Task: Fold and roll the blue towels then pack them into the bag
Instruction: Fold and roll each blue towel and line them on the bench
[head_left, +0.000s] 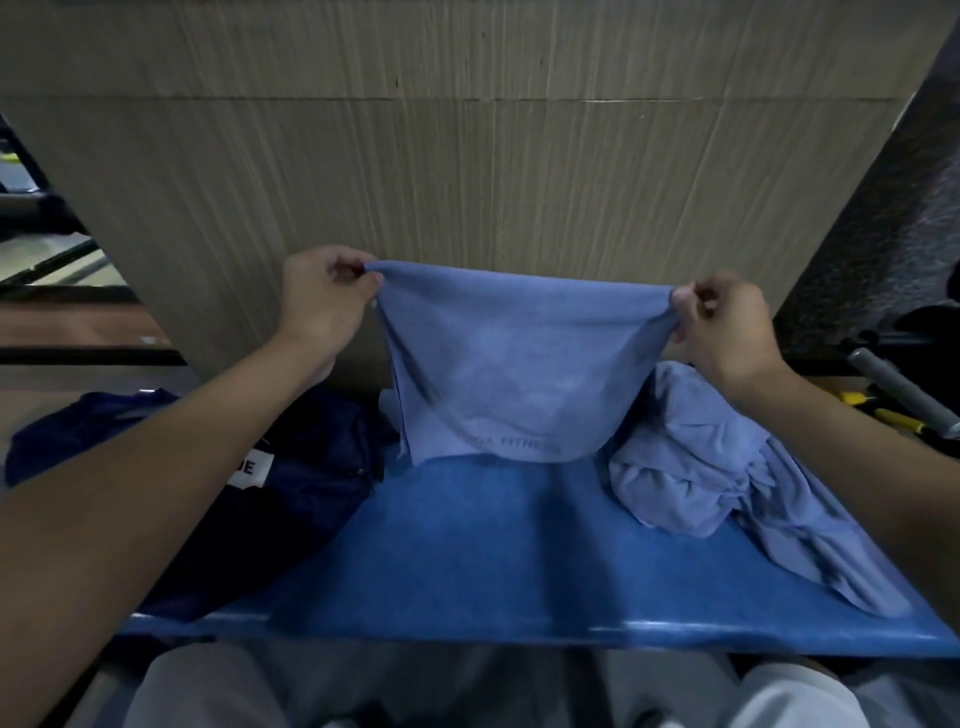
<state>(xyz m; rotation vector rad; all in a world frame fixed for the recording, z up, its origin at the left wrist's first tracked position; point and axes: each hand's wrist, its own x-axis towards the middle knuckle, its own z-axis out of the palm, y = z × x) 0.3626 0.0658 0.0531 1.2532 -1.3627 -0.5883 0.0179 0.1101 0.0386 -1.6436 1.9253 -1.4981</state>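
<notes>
We hold the blue towel (519, 358) above the blue table (493, 561), left hand (322, 306) and right hand (727, 327) each pinching a top corner so it hangs flat for folding. Crumpled towels (701, 467) wait at the table's right, the dark bag (311, 483) at its left.

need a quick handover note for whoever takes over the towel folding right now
Hands: left grip pinches one top corner of the held towel, right grip pinches the other. The towel hangs spread out, its lower edge near the blue table.
Things: crumpled towel pile on the table's right side; dark navy bag on the left, partly under the left forearm.
Done: no folded or rolled towel in view.
Left: fold and roll this towel, then the pile, and pack them all into the bag.
</notes>
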